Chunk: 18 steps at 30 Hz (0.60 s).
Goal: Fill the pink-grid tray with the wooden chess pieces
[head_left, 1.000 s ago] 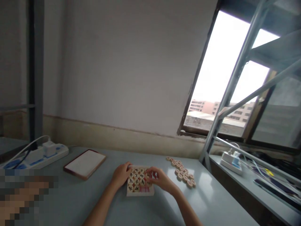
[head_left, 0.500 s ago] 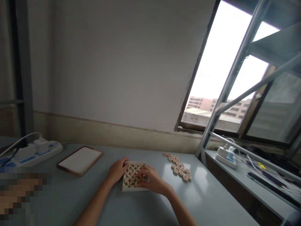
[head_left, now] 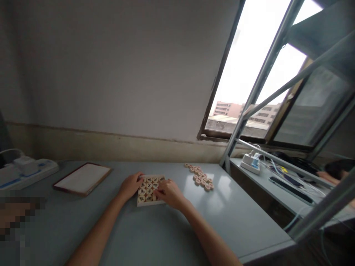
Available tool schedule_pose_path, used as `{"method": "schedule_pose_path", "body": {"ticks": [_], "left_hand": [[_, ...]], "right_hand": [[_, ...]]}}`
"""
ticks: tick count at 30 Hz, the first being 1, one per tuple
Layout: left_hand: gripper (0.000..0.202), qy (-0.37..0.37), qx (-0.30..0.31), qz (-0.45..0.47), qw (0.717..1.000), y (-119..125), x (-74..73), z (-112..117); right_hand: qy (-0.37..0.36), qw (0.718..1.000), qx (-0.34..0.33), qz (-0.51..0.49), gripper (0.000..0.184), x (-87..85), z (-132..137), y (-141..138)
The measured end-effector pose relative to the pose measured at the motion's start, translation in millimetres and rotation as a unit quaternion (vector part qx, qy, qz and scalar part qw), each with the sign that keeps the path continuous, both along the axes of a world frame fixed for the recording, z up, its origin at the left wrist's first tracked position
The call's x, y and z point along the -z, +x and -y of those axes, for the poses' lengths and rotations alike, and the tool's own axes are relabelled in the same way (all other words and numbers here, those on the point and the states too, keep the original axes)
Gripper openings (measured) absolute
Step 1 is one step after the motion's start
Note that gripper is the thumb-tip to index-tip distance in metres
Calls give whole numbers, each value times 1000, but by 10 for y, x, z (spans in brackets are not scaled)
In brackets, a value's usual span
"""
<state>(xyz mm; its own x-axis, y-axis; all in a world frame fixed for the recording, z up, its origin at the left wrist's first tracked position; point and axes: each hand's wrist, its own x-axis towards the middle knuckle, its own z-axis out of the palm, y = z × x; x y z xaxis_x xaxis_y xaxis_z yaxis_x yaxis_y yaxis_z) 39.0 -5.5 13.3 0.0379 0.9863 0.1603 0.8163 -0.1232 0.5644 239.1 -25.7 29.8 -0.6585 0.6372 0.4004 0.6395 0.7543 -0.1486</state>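
A shallow, light-coloured box (head_left: 151,203) lies on the grey table, holding round wooden xiangqi pieces (head_left: 142,191) in rows, their dark characters facing up. My left hand (head_left: 131,186) grips the box at its left side, fingers closed at the rim. Over the box's right part, my right hand (head_left: 169,193) is closed with its fingertips pinching a xiangqi piece (head_left: 154,197) at the front row. That hand hides the pieces beneath it. To the right, several loose xiangqi pieces (head_left: 200,177) lie scattered on the table.
A flat white-topped board with a reddish edge (head_left: 83,178) lies to the left, beside a power strip (head_left: 46,169). Right of the table, beyond a metal bed-frame post (head_left: 256,83), a lower shelf carries another power strip (head_left: 250,164), cables and a phone-like slab (head_left: 290,190). Another person's arm (head_left: 330,178) shows far right.
My view has turned right and down, so everything sits further left and higher. My right hand's fingers have drawn closer together over the box. The left hand keeps its place on the box.
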Motion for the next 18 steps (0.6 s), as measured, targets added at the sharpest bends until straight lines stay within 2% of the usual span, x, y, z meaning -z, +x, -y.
{"method": "schedule_pose_path", "body": {"ticks": [2,5,6,8,12,15,18], "left_hand": [[27,-1,-1,-13,1000,4,-21,16],[29,-6,-6,-29,1000,7,-35,19],[29,-10,-6,-32,999,7,-37,16],[30,-18,-2,-34,999,5,-40,10],[30,-11,5,-42,999,1,-53,17],[31,-5,-1,-51,999,4,-63,39],[31,-5,-8,-62,998,11,-61,52]], "right_hand": [[19,998,55,-27,30,-7,-25,-15],[44,977,186,-89,37,-32,-168,121],[38,967,223,-118,39,-40,-227,203],[-3,953,251,-170,42,-60,-325,382],[-42,958,197,-203,39,-121,-361,558],[-74,975,138,-159,32,-138,-268,441],[-117,985,103,-71,27,-117,-129,237]]}}
